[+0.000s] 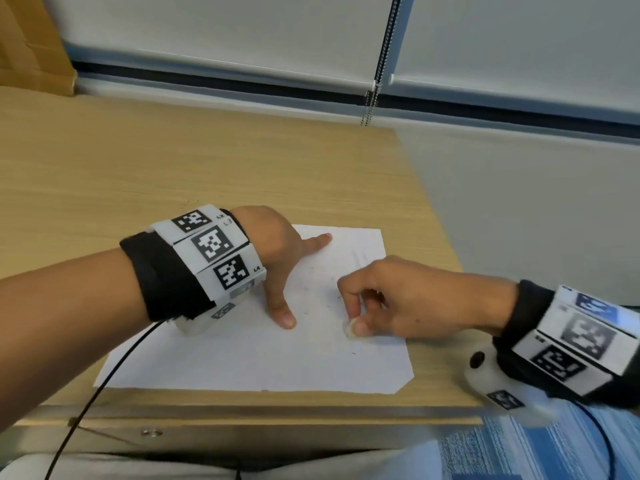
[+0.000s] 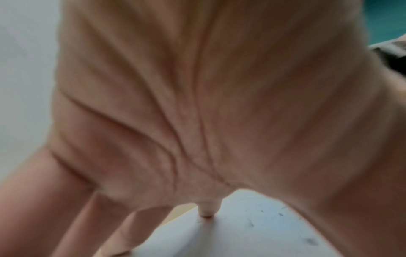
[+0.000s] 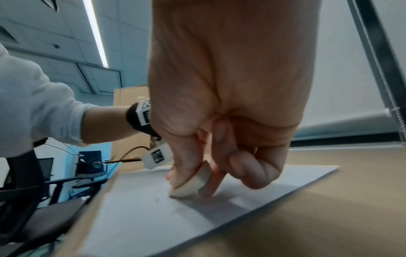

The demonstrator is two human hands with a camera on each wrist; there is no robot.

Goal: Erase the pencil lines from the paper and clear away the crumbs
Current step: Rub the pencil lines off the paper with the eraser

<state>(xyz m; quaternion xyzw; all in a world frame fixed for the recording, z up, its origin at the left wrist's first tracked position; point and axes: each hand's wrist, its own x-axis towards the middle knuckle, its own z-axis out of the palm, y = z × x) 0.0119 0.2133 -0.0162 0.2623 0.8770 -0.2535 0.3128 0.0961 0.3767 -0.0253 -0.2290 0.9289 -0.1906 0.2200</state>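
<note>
A white sheet of paper (image 1: 242, 358) lies near the front edge of the wooden table (image 1: 173, 168). Faint pencil lines (image 1: 360, 254) show near its far right corner. Dark eraser crumbs (image 1: 311, 289) are scattered over its middle, and crumbs (image 2: 281, 214) also show in the left wrist view. My left hand (image 1: 277, 258) presses flat on the paper with straight, spread fingers. My right hand (image 1: 398, 299) pinches a small whitish eraser (image 1: 350, 329) between thumb and fingers, its end touching the paper (image 3: 142, 217). The eraser (image 3: 193, 184) shows plainly in the right wrist view.
The table's right edge (image 1: 436, 209) runs just beyond the paper. A cardboard box (image 1: 31, 46) stands at the back left. A window blind with a bead chain (image 1: 375, 81) hangs behind. Office chairs (image 3: 44, 200) stand to the left.
</note>
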